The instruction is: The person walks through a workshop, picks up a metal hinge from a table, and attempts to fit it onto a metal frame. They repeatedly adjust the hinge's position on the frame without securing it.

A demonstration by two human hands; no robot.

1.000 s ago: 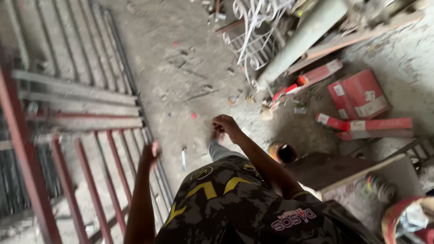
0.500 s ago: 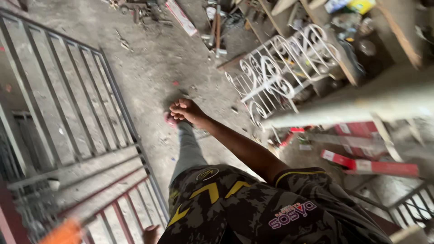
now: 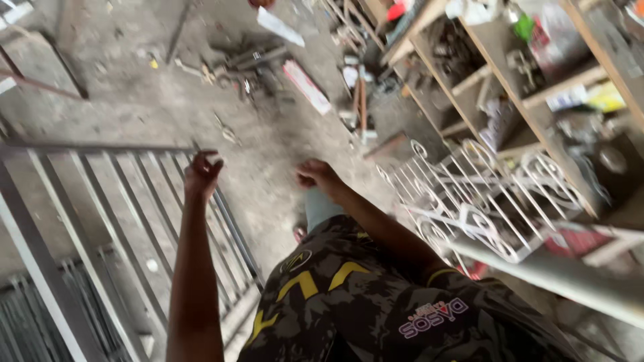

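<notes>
Dusty concrete floor (image 3: 268, 167) carries scattered metal scrap; wooden shelving (image 3: 537, 94) stands to the right. Left hand (image 3: 201, 175): grip closed around the top corner of a grey barred metal gate (image 3: 87, 201) standing upright on the left side. Right hand (image 3: 318, 175): loosely curled into a fist, holding nothing visible, raised beside a white ornamental grille (image 3: 483, 201).

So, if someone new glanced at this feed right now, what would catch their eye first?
Probably the grey barred metal gate lying on the left, with the left hand at its top corner, fingers around the frame. Next, the white scrollwork grille leaning on the right below cluttered wooden shelves. The right hand hangs in a loose fist above the dusty concrete floor, strewn with metal scraps further up.
</notes>
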